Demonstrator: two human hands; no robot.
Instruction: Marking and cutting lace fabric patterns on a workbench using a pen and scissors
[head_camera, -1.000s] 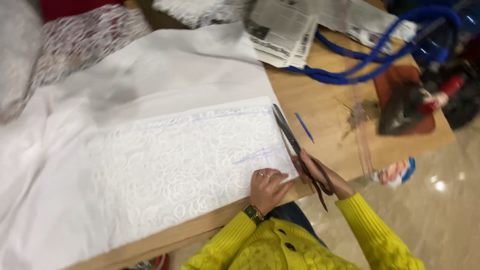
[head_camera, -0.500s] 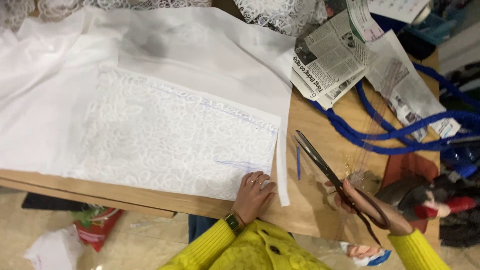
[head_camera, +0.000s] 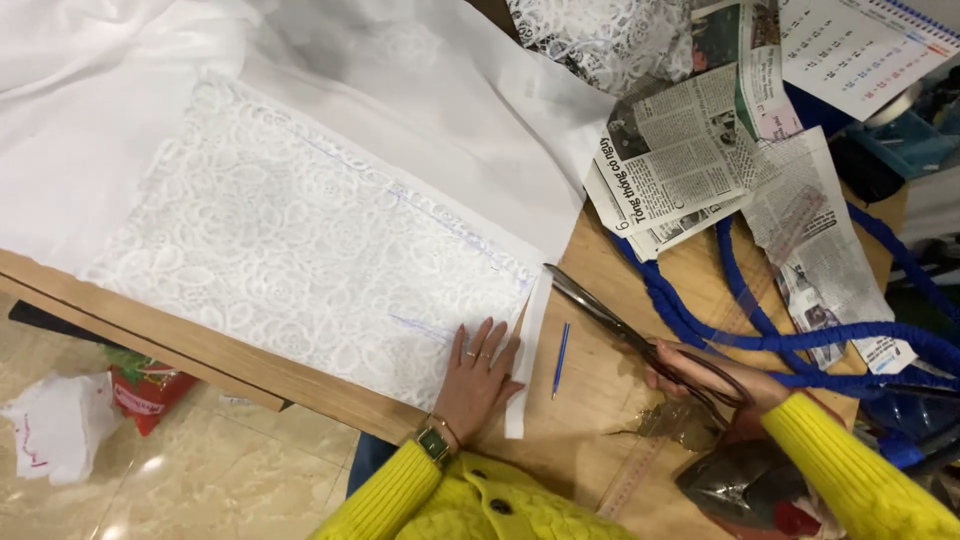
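Scissors (head_camera: 625, 335) in right hand (head_camera: 715, 375), pen (head_camera: 561, 358), newspaper (head_camera: 690, 160) beside

Yellow knit sleeves, gold wristwatch (head_camera: 433, 441), rings.

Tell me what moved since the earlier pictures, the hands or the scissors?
The right hand carried the scissors away from the lace fabric, out over the bare wooden table. The left hand stayed flat on the fabric's edge, and the blue pen stayed beside it. Nothing was picked up or let go.
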